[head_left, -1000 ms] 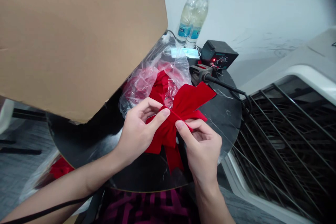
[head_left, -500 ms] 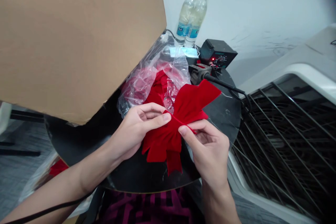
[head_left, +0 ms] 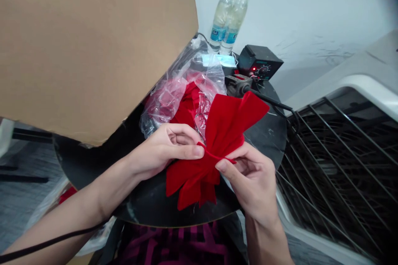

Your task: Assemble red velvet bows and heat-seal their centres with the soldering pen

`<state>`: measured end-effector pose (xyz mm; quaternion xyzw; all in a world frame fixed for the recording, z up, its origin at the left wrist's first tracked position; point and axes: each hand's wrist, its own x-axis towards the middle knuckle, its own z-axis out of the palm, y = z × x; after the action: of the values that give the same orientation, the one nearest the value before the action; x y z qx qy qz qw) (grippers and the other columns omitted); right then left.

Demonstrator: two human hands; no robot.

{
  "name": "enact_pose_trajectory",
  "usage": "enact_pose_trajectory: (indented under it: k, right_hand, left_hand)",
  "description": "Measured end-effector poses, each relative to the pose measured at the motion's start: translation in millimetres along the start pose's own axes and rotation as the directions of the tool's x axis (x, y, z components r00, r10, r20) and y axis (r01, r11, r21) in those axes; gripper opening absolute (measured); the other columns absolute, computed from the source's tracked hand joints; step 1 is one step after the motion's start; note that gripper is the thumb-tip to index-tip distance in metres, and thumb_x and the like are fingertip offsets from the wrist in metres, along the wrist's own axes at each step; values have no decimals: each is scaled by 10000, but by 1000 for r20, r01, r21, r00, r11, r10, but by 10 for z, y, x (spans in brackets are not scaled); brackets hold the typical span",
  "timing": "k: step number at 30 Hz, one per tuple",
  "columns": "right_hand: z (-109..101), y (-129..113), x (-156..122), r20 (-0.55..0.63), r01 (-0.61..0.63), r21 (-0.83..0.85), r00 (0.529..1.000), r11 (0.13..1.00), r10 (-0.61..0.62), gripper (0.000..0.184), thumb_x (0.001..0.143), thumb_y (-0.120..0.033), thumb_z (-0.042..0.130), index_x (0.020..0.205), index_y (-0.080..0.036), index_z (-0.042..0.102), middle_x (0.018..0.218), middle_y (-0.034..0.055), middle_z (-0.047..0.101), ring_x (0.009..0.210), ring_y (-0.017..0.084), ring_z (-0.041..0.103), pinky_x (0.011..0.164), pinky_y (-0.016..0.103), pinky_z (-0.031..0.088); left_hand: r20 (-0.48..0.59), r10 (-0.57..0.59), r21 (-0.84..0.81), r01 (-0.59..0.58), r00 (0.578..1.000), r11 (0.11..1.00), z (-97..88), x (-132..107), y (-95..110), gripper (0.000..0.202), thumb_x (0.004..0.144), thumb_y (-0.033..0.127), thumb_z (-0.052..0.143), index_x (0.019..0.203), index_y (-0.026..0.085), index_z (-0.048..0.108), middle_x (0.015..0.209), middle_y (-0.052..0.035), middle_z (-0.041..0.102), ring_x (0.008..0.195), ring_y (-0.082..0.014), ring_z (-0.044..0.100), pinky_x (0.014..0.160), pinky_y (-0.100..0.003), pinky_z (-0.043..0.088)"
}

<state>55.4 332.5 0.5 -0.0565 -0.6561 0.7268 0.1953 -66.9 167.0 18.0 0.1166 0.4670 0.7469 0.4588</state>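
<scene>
Item under inspection: a red velvet bow (head_left: pixel 214 132), held over the middle of a round black marble desk (head_left: pixel 269 132), not resting flat, with its tails hanging toward me and its upper loop pointing away to the right. My left hand (head_left: pixel 164 153) sits on the left of the bow. The left fingers (head_left: pixel 183 130) are curled, and the left thumb (head_left: pixel 194 152) presses on the gathered centre. My right hand (head_left: pixel 251 178) sits on the right. The right thumb (head_left: pixel 222 165) and right fingers (head_left: pixel 241 155) pinch together on the bow's narrow red band (head_left: pixel 216 156), which crosses the centre.

Directly beyond the bow, a clear plastic bag (head_left: pixel 174 105) lies on the desk with more red fabric (head_left: pixel 186 109) inside and touching it. A blue face mask (head_left: pixel 217 61) lies just past the bag. Farther back stand two water bottles (head_left: pixel 225 18) with blue caps, side by side against a white wall (head_left: pixel 311 4), and a black soldering station (head_left: pixel 259 63) with a red light on. A soldering iron cable (head_left: pixel 270 100) runs right across the desk's far edge. A cardboard box (head_left: pixel 93 49) fills the upper left. A wire fan guard (head_left: pixel 338 165) in a white frame stands to the right, and a black cable (head_left: pixel 46 246) crosses my left forearm
</scene>
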Motion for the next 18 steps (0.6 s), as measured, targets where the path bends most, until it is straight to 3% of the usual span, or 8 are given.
enact_pose_trajectory:
  k: [6, 10, 14, 18]
  right_hand:
    - [22, 25, 44, 75, 61, 49, 995, 997, -64, 129, 847, -145, 828, 823, -233, 736, 764, -42, 718, 654, 77, 660, 588, 142, 523]
    - [-14, -10, 4, 93, 129, -89, 988, 988, -120, 148, 871, -127, 804, 863, -252, 726, 802, -51, 729, 670, 85, 669, 580, 159, 513]
    - [-74, -51, -38, 97, 242, -359, 970, 902, -222, 160, 884, -121, 795, 917, -261, 724, 873, -42, 738, 707, 101, 660, 643, 207, 523]
    - [-106, -72, 5, 121, 326, -533, 943, 781, -311, 142, 901, -133, 780, 935, -251, 709, 893, -30, 740, 741, 123, 668, 717, 244, 533]
  left_hand:
    - [102, -45, -34, 49, 994, 998, -79, 44, -55, 356, 628, 214, 987, 770, 147, 667, 631, 28, 661, 581, -72, 633, 609, -144, 503]
    - [116, 13, -41, -9, 993, 999, -106, 76, -129, 317, 668, 198, 965, 766, 143, 669, 705, 16, 673, 629, -65, 625, 645, -145, 506]
    - [60, 180, 9, -181, 982, 984, -70, 103, -171, 225, 676, 114, 940, 794, 164, 756, 798, 14, 702, 745, -84, 652, 738, -163, 528]
    - [-50, 359, 268, -334, 932, 904, 12, 79, -167, 108, 784, 143, 873, 876, 187, 837, 900, -22, 767, 878, -127, 685, 837, -196, 535]
